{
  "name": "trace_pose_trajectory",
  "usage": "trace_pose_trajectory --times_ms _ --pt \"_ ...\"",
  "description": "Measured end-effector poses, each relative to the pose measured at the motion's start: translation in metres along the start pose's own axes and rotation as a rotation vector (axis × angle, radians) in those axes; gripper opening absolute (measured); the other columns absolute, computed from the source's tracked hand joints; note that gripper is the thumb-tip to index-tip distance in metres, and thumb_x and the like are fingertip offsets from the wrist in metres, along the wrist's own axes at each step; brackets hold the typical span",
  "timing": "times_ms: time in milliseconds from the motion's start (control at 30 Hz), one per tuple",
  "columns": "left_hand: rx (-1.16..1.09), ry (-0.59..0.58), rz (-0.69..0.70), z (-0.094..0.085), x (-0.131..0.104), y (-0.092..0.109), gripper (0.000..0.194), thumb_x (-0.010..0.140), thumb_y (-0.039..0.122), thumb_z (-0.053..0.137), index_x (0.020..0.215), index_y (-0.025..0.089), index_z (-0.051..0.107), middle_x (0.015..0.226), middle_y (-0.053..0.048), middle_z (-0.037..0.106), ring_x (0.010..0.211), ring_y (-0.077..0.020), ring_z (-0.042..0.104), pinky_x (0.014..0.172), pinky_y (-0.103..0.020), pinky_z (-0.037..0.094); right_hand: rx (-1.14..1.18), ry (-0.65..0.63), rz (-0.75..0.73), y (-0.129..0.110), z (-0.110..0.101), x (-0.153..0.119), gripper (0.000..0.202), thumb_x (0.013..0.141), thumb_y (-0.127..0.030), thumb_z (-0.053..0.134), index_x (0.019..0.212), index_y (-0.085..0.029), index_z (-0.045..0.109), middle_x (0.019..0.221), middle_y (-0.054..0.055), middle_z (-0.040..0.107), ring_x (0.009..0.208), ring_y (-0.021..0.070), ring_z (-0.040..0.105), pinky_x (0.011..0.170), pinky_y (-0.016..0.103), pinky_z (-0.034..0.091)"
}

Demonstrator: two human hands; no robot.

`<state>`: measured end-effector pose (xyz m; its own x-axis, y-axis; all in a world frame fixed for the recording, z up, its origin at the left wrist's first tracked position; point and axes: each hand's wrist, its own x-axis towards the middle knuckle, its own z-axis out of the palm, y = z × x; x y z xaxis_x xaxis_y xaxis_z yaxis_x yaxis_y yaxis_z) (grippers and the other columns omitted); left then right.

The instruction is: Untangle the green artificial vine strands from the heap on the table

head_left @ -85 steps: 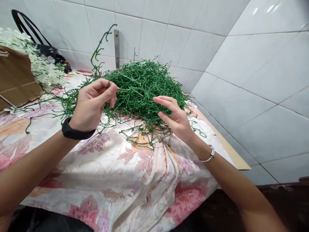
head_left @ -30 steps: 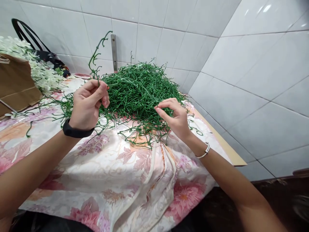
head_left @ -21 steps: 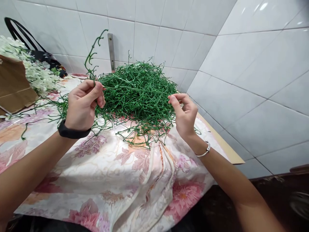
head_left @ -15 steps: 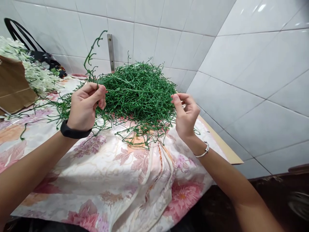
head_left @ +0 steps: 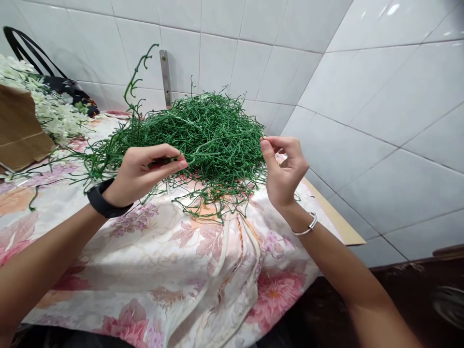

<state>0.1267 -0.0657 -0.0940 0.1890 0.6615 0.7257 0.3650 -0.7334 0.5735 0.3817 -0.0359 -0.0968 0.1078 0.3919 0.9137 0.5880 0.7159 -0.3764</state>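
Observation:
My left hand [head_left: 154,169] is in front of the pile's left part, thumb and fingertips pinched together on a thin green artificial flower stem [head_left: 210,143]. The stem slants up to the right across the pile. At its other end my right hand [head_left: 284,166] pinches the tip between thumb and forefinger. Behind both hands lies a large tangled heap of green plastic stems [head_left: 221,116] with short side branches. One curly stem [head_left: 131,87] rises upright at the heap's left; its lower end is lost among the others.
The heap rests on a flowered tablecloth [head_left: 137,261]. White artificial flowers [head_left: 60,116], a brown cardboard piece [head_left: 21,125] and a dark bag [head_left: 68,89] are at the left. White tiled walls [head_left: 380,96] close in behind and to the right. A board edge [head_left: 337,217] shows beyond the cloth.
My left hand has moved right and down, closer to my right hand, and its fingers now point right. My right hand has shifted slightly right, still pinching.

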Motion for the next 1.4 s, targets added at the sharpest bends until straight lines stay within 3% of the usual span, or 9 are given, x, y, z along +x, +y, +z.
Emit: trace_pose_trajectory --times_ms 200,433,500,567,733,867,1000,1267,1400 --pt "0.185 -0.173 0.222 0.003 -0.003 0.004 0.001 0.072 0.022 0.063 0.073 0.023 0.063 0.064 0.001 0.06 0.049 -0.0096 0.046 0.047 -0.023 0.035 -0.015 -0.049 -0.062 0.0 -0.001 0.001 0.008 0.082 -0.03 0.054 0.085 -0.027 0.061 0.08 0.001 0.057 0.079 0.0163 0.052 0.075 0.035 0.043" --pt "0.261 0.048 0.203 0.008 -0.005 0.004 0.016 0.069 0.022 0.064 0.059 0.021 0.051 0.058 0.001 0.047 0.052 -0.0117 0.041 0.049 -0.026 0.031 0.079 -0.322 -0.217 -0.006 0.003 -0.005 0.007 0.079 -0.025 0.058 0.084 -0.029 0.061 0.082 0.0 0.057 0.083 0.0179 0.051 0.079 0.04 0.04" --pt "0.222 0.082 0.178 0.01 -0.006 0.005 0.011 0.066 0.022 0.066 0.067 0.022 0.056 0.065 0.001 0.051 0.05 -0.0104 0.037 0.048 -0.026 0.029 0.094 -0.367 -0.241 -0.007 0.004 -0.006 0.007 0.079 -0.025 0.059 0.083 -0.029 0.061 0.082 0.0 0.057 0.084 0.0178 0.051 0.078 0.039 0.04" --pt "0.186 0.093 0.144 0.011 -0.007 0.007 0.023 0.064 0.022 0.069 0.086 0.024 0.06 0.08 0.0 0.056 0.045 -0.0073 0.03 0.044 -0.025 0.026 0.099 -0.391 -0.267 -0.008 0.005 -0.007 0.007 0.079 -0.025 0.059 0.082 -0.03 0.061 0.081 -0.001 0.057 0.084 0.0174 0.051 0.077 0.039 0.04" --pt "0.076 -0.118 0.026 0.016 -0.01 0.014 0.045 0.071 0.028 0.066 0.115 0.024 0.054 0.103 -0.005 0.062 0.041 -0.0033 0.034 0.042 -0.02 0.031 0.099 -0.363 -0.398 -0.01 0.005 -0.009 0.014 0.077 -0.019 0.061 0.084 -0.031 0.06 0.08 -0.001 0.057 0.082 0.0155 0.051 0.072 0.034 0.042" --pt "0.032 -0.299 -0.136 0.018 -0.009 0.014 0.033 0.081 0.035 0.053 0.108 0.018 0.059 0.101 -0.006 0.065 0.059 -0.0079 0.053 0.051 -0.018 0.041 0.09 -0.251 -0.529 -0.011 0.003 -0.01 0.021 0.075 -0.012 0.062 0.086 -0.03 0.059 0.079 -0.002 0.058 0.079 0.0141 0.051 0.068 0.032 0.043" --pt "-0.002 -0.446 -0.227 0.02 -0.008 0.012 0.034 0.083 0.04 0.049 0.107 0.018 0.061 0.086 -0.004 0.067 0.056 -0.0081 0.052 0.045 -0.018 0.037 0.104 -0.181 -0.615 -0.012 0.001 -0.011 0.026 0.073 -0.007 0.062 0.089 -0.027 0.059 0.081 -0.002 0.06 0.079 0.0134 0.053 0.07 0.032 0.044" --pt "-0.357 -0.535 -0.334 0.034 -0.015 0.019 0.031 0.077 0.035 0.059 0.1 0.015 0.063 0.091 -0.007 0.066 0.071 -0.0143 0.061 0.055 -0.022 0.049 0.097 -0.225 -0.721 -0.015 -0.003 -0.014 0.025 0.074 -0.011 0.062 0.095 -0.024 0.06 0.094 0.0 0.066 0.092 0.0168 0.056 0.074 0.032 0.049" --pt "-0.439 -0.543 -0.403 0.035 -0.016 0.021 0.022 0.079 0.032 0.057 0.089 0.015 0.067 0.079 -0.004 0.066 0.058 -0.0083 0.055 0.046 -0.017 0.041 0.075 -0.231 -0.739 -0.014 -0.003 -0.015 0.028 0.073 -0.011 0.063 0.097 -0.024 0.06 0.097 -0.001 0.067 0.095 0.0164 0.056 0.076 0.031 0.05"
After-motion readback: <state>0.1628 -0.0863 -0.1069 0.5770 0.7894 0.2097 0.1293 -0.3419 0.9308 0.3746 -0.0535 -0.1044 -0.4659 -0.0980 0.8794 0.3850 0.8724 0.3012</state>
